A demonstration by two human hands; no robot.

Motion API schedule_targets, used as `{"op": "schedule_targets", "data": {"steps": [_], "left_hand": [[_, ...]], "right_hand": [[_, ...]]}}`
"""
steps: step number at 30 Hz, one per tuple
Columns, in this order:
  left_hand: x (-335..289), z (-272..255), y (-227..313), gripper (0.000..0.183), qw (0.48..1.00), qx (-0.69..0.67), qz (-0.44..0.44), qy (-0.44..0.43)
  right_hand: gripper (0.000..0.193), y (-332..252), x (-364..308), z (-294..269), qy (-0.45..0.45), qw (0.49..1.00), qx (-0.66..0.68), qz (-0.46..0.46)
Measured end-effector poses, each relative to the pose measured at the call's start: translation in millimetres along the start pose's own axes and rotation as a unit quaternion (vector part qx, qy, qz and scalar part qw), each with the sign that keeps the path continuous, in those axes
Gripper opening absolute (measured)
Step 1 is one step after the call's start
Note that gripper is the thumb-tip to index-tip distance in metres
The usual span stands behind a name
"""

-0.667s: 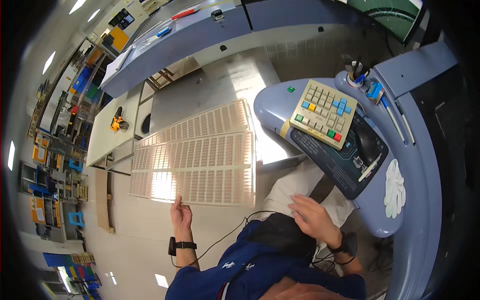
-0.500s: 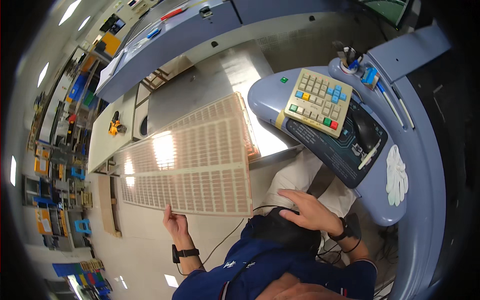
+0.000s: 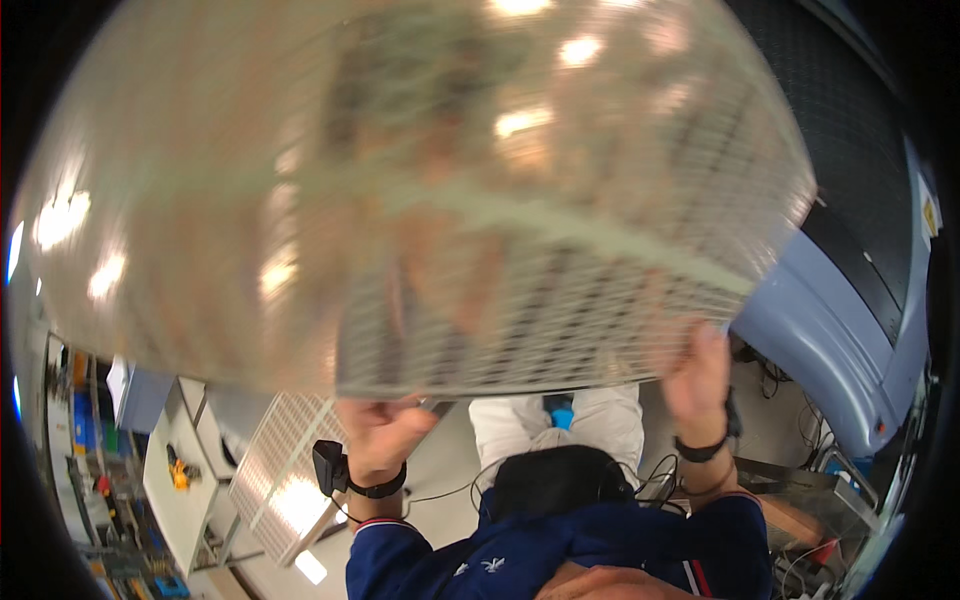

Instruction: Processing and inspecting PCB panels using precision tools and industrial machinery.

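A large thin circuit board panel (image 3: 560, 300) fills the upper part of the view, raised close to the camera. It is shiny and blurred, with rows of small copper-coloured shapes and a pale green strip across it. My left hand (image 3: 385, 432) is closed on its near edge, the fingers partly hidden behind the panel. At the near right corner, my right hand (image 3: 697, 375) grips the panel too. Most of the space beyond is covered by the panel. A second similar panel (image 3: 275, 450) lies tilted at the lower left, apart from my hands.
A blue-grey console (image 3: 830, 320) curves along the right side. At the left, a pale table (image 3: 165, 515) carries a yellow and black power tool (image 3: 182, 472). Dark cables (image 3: 660, 490) hang beside my waist, above my white trousers (image 3: 505, 425).
I have turned away from the keyboard. The panel has risen toward the camera, and my right hand, free earlier, has taken hold of it. The second panel now shows at lower left.
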State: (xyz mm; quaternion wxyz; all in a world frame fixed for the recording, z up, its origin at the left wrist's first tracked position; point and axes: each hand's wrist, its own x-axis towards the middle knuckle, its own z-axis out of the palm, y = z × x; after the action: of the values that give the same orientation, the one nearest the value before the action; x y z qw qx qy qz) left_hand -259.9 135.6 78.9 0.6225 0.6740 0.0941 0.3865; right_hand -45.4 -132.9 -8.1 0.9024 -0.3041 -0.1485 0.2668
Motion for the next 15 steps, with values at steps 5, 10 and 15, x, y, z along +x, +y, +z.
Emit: {"op": "schedule_targets", "data": {"steps": [5,10,15], "left_hand": [[84,17,-37,0.072,0.98,0.103,0.04,-0.166],[122,-37,-96,0.061,0.981,0.182,0.028,-0.053],[135,-73,-121,0.053,0.976,0.216,0.018,0.023]], "right_hand": [[0.036,-145,-64,-81,0.256,0.937,-0.077,-0.225],[0.045,-242,-96,-97,0.404,0.858,-0.226,-0.224],[0.044,-308,-115,-189,0.481,0.818,-0.258,-0.181]]}}
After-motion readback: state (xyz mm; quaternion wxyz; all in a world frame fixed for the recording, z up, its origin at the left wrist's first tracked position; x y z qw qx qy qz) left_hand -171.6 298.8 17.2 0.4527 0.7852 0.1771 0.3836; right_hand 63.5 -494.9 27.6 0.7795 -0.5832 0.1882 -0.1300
